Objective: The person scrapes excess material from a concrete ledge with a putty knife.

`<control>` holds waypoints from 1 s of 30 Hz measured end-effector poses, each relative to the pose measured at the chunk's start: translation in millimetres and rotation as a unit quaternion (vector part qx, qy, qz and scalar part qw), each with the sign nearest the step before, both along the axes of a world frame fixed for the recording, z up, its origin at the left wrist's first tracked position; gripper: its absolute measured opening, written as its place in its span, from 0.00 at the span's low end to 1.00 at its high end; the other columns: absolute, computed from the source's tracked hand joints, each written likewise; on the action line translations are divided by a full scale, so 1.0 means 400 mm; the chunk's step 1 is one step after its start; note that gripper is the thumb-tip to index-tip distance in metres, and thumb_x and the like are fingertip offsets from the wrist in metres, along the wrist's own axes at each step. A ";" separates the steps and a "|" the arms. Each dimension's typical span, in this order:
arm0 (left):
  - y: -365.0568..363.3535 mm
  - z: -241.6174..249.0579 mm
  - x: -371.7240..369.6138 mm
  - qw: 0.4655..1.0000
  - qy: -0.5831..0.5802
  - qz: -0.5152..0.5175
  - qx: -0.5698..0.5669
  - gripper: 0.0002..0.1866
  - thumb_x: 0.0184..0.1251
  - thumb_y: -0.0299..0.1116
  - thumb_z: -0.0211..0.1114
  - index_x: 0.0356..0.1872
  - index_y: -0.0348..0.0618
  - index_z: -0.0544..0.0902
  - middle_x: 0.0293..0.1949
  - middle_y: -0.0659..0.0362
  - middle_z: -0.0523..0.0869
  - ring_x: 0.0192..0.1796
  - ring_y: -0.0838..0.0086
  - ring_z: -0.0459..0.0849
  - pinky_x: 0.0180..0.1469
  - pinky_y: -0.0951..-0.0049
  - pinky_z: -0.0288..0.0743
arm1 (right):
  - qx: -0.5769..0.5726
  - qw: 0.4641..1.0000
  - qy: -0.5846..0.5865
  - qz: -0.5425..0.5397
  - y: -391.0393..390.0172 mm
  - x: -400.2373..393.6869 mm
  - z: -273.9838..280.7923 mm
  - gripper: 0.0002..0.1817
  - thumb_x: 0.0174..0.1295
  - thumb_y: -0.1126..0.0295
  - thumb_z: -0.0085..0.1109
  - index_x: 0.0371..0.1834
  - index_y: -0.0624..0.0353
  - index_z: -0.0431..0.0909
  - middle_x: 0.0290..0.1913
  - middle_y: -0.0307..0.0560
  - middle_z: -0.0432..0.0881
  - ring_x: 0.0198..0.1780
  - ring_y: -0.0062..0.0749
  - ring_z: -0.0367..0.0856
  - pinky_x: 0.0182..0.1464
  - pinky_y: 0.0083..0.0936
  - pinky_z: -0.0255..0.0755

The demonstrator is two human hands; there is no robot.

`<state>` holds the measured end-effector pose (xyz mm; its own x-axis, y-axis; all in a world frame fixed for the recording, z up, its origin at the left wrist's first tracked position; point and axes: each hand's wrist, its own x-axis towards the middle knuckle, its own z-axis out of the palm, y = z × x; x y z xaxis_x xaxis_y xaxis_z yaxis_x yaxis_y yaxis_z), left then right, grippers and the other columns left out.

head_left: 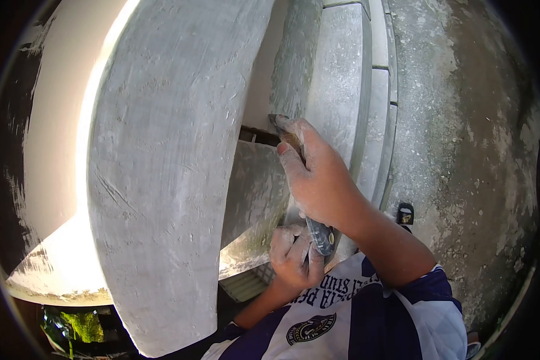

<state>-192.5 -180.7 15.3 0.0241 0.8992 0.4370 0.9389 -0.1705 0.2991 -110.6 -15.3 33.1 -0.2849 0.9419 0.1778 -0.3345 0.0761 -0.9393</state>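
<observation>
A dusty, dark hand tool (321,236) slants through my right hand (318,171), which grips it from above. Its narrow dark tip pokes out past the fingers, close to the inner pale wall face (264,99). The lower end of the tool shows below my right palm, with a small round yellowish spot on it. My left hand (296,255) is curled closed right beside that lower end. What its fingers hold, if anything, is hidden. Both hands are coated in pale dust.
A broad grey curved slab (162,156) rises on the left. Beyond my hands run grey stepped ledges (339,72). A dark gap (259,137) opens below the inner wall. Rough concrete ground (444,144) lies at the right, with a dark sandal (405,213). Green plants (85,326) show bottom left.
</observation>
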 end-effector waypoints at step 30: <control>0.013 0.006 -0.002 1.000 0.010 -0.020 -0.004 0.15 0.62 0.27 0.66 0.48 0.31 0.88 0.38 0.45 0.83 0.36 0.52 0.80 0.38 0.57 0.75 | 0.019 1.000 0.008 0.003 -0.012 -0.007 -0.021 0.20 0.78 0.70 0.53 0.69 0.67 0.72 0.40 0.73 0.87 0.44 0.67 0.90 0.49 0.48 0.80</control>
<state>-193.4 -175.5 17.6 0.0688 0.9006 0.4291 0.9371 -0.2059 0.2820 -113.2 -20.1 24.8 -0.2884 0.9324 0.2179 -0.3496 0.1094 -0.9305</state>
